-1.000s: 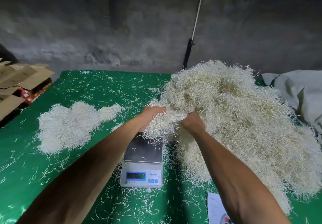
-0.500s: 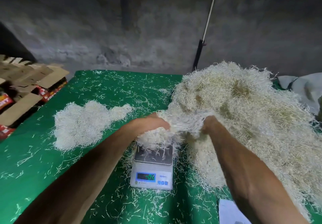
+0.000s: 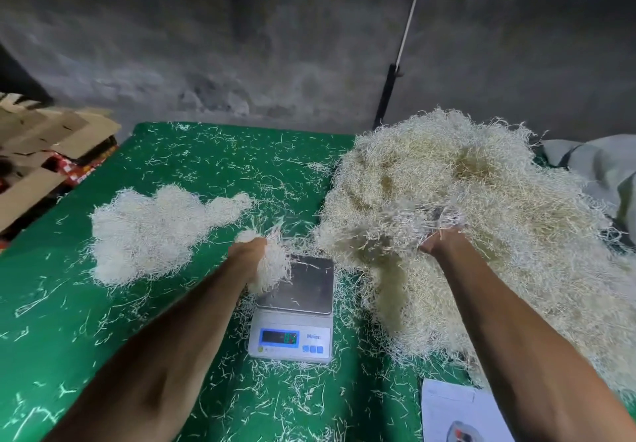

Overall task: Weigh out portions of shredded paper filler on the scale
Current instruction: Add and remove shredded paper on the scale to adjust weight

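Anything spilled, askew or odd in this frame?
Yes. Loose shreds litter the green table all round the scale, and a few lie on its pan. The big heap spills against the scale's right side. The display is too blurred to read.

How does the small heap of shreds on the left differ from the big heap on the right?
The left heap is far smaller and lies low and flat; the right heap rises in a tall mound. The left heap looks evenly white; the right heap shows yellowish patches. No hand touches the left heap; the right hand is in the right heap. Both are thin shreds on the green table.
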A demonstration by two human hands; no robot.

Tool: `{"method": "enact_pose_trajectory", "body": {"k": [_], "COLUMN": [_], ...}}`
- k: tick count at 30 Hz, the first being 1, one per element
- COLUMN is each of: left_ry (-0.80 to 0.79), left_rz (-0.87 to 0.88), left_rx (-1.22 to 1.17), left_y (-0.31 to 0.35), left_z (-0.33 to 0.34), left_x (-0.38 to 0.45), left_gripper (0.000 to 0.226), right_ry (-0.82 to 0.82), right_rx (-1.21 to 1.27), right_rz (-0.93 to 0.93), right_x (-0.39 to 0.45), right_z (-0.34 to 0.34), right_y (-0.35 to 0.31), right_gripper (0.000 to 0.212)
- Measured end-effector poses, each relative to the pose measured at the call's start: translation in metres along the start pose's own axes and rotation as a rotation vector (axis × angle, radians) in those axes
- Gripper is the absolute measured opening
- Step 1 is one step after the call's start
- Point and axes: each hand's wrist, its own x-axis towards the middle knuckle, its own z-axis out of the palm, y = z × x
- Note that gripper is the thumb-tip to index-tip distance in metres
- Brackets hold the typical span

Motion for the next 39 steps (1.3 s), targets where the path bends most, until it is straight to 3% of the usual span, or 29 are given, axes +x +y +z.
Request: {"method": "enact_pose_trajectory", "body": {"k": [5,7,10,14,16,19,23,27,30,34,39], "left_ry": [-0.099,-0.234,-0.386,-0.253,-0.281,-0.163,-0.016,-0.197,-0.261,-0.122,0.058], "left_rz": [-0.060,0.004,-0.042,-0.093,-0.083,0.047,0.048,-0.058,-0.029,0.112,0.667], "left_rx": [-0.115,-0.187,-0.384,-0.250,-0.184,0.072,0.029,-0.049,-0.031,0.200,0.490], "left_y": [-0.008,-0.003,0.005,-0.013,-0.028,-0.048,-0.051,-0.045,-0.042,-0.043,-0.053], "left_z": [0.015,0.025,0.031,0.029,0.029,0.030,0.030,0.022,0.019,0.015,0.004], "left_x": [0.002,-0.005,-0.009,-0.009,-0.002,-0.007,-0.004,-0.010,-0.014,-0.016,-0.014], "left_gripper": [0.084,0.077,0.073,0.049,0.062,0.066,0.053,0.081,0.074,0.058,0.057], "right_ry": [-0.021,-0.086,-0.075,0.121,0.162,0.152,0.098,0.096,0.175,0.162,0.152], "right_rx": [0.192,0.222,0.158,0.023,-0.008,-0.019,-0.001,0.004,-0.114,-0.269,-0.338], "right_rz": [0.034,0.012,-0.040,-0.027,-0.001,0.001,0.025,-0.018,-0.067,-0.070,-0.096], "right_x": [-0.005,0.003,0.005,0.012,0.010,0.008,0.014,0.012,0.013,0.019,0.021], "right_z": [-0.013,-0.015,-0.008,-0.004,-0.005,-0.006,-0.009,-0.009,-0.009,-0.010,-0.011], "right_y": [0.005,0.017,0.029,0.039,0.045,0.054,0.057,0.060,0.064,0.071,0.082], "right_gripper": [0.042,0.048,0.051,0.056,0.056,0.057,0.047,0.045,0.033,0.036,0.031]}}
